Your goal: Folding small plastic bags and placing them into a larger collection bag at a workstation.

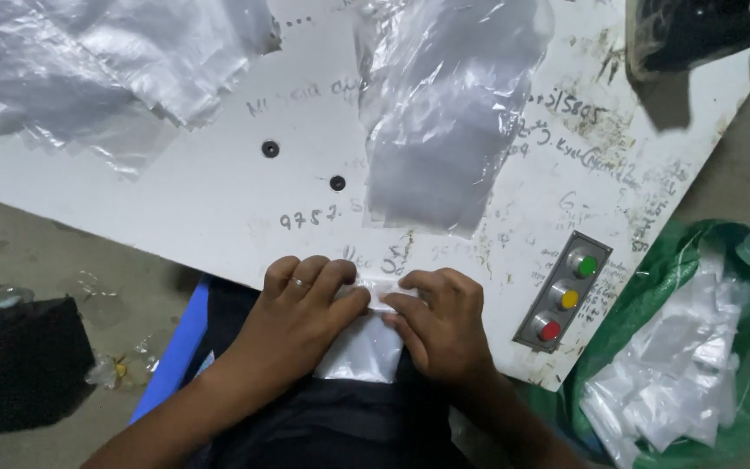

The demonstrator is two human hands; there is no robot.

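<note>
A small white plastic pouch [365, 347] rests at the near edge of the white worktable [219, 200], over my dark lap. My left hand [301, 317], with a ring on one finger, pinches the pouch's top edge from the left. From the right, my right hand [440, 326] grips the same top edge, fingertips almost meeting those of the left. The lower part of the pouch hangs between my wrists.
Clear plastic bags lie in a pile [453, 104] at the table's middle back and another heap [88, 61] at the back left. A grey panel with green, yellow and red buttons [566, 295] sits at the right. A green sack [687, 347] holds several clear bags. Two black bolts [271, 148] stud the table.
</note>
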